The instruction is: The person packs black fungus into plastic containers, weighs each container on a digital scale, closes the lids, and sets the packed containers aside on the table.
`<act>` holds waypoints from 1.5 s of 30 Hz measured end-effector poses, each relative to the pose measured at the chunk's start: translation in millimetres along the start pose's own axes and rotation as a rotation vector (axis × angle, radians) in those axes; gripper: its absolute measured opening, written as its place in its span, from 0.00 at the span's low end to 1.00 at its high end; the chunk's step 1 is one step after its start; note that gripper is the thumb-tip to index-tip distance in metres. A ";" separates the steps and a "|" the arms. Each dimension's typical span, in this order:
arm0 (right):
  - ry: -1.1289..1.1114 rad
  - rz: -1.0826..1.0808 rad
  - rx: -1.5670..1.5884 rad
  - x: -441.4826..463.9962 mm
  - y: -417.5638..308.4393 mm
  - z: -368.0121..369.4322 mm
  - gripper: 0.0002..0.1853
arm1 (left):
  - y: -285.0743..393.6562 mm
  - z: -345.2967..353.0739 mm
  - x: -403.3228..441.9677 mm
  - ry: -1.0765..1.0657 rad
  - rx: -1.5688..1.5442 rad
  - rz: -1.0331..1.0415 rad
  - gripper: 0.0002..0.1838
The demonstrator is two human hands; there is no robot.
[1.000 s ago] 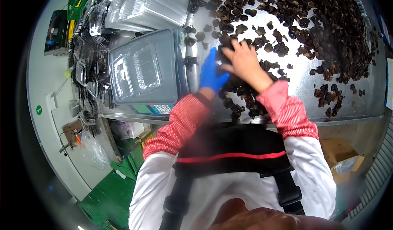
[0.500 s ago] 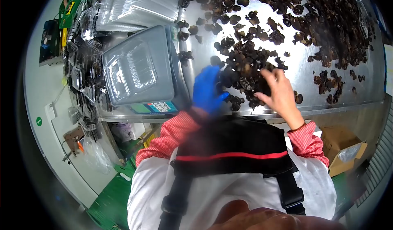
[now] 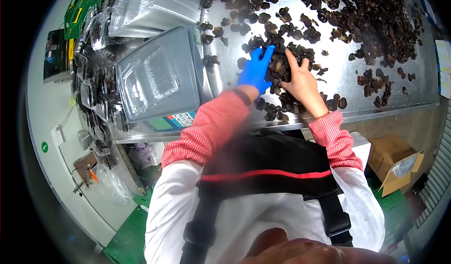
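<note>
A small heap of dark brown wood ear mushrooms lies on the steel table between my two hands. My left hand, in a blue glove, touches the heap's left side with its fingers stretched out and apart. On the opposite side my bare right hand rests against the mushrooms, thumb and fingers spread. Some fingertips are partly hidden among the pieces. To the left stands a grey weighing scale with a keypad, and a clear plastic tray sits on top of it.
Stacked clear plastic trays stand behind the scale, with more loose packaging along the left. A large spread of mushrooms covers the steel table's back right. An open cardboard box is below the front edge at right.
Both hands have moved farther onto the table and closer together, narrowing the mushroom heap between them. The scale and its tray remain in place.
</note>
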State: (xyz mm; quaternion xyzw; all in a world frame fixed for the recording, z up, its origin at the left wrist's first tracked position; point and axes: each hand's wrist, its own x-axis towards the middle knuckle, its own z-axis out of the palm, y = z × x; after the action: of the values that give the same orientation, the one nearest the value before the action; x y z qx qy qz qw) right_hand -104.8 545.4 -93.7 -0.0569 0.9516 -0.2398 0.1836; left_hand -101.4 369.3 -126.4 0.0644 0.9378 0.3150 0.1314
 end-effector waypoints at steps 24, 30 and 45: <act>-0.151 -0.805 0.475 68.5 -272.5 30.8 0.40 | -100.4 -231.4 -129.3 0.614 -0.152 0.001 0.43; -0.118 -0.793 0.177 47.7 -306.8 23.2 0.50 | -137.4 -241.5 -149.3 0.546 -0.042 -0.106 0.48; 0.044 -0.680 0.549 54.2 -245.9 21.1 0.19 | -150.8 -242.1 -238.9 0.869 -0.848 -0.420 0.27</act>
State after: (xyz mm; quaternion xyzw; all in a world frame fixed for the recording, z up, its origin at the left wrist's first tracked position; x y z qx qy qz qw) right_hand -142.1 309.5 -11.0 -0.3111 0.7833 -0.5318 0.0821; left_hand 52.0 62.2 16.9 -0.3117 0.6922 0.6233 -0.1878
